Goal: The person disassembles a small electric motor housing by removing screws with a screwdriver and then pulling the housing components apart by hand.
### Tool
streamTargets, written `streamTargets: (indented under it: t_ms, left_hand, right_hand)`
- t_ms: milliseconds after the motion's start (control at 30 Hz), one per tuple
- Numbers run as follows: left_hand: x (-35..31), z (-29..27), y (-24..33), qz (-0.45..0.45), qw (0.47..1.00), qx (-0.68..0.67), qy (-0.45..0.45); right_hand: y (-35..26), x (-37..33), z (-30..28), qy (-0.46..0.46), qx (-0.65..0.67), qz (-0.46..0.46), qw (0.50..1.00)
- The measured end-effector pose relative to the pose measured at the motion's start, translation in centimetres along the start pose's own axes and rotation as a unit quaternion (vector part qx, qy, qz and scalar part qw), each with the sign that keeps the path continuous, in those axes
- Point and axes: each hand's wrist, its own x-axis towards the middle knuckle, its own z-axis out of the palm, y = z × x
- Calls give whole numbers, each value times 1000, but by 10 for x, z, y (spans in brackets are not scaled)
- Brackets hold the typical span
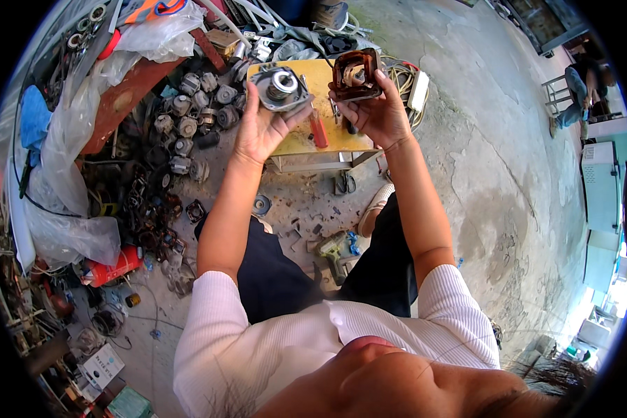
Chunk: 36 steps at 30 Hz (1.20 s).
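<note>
My left hand [263, 129] is raised over the left side of a small yellow table [327, 143]. Its fingers hold a silver metal motor housing [281, 87] with a round bearing-like part in its middle. In my right hand [380, 115] is a dark brown square motor stator [347, 83], with coppery windings inside its opening. The two parts are held apart, side by side. Between and below them a red-handled tool [318, 129] lies on the tabletop. The fingertips behind both parts are partly hidden.
A heap of small grey motors [187, 125] covers the floor to the left. Between my feet lies a green cordless drill [332, 254] among metal scraps. A white power strip [419, 90] and coiled cable sit right of the table. Someone sits at the far right [571, 97].
</note>
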Motion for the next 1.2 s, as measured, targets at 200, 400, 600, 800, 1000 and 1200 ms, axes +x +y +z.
streamTargets:
  t_ms: [200,400,600,800,1000,1200]
  left_hand:
    - [-14,3,37,53,998,-18,-27]
    - [-25,-1,55,88,996,-25,-18]
    - [-25,3,54,86,996,-30,-11]
    - [-25,6,48,73,997,-30,-6]
    - [-23,9,37,50,999,-12,-6]
    - [-22,9,26,21,1000,-5,-13]
  right_hand:
    - [13,-4,5,54,-399,-109,909]
    - [48,-9,23,-36,-744,-260,614]
    - [77,-10,22,-45,-821,-263,505]
    - [87,-5,20,-31,-846,-241,475]
    - [92,4,17,-17,-849,-272,453]
    - [75,10,20,0,-772,-327,545]
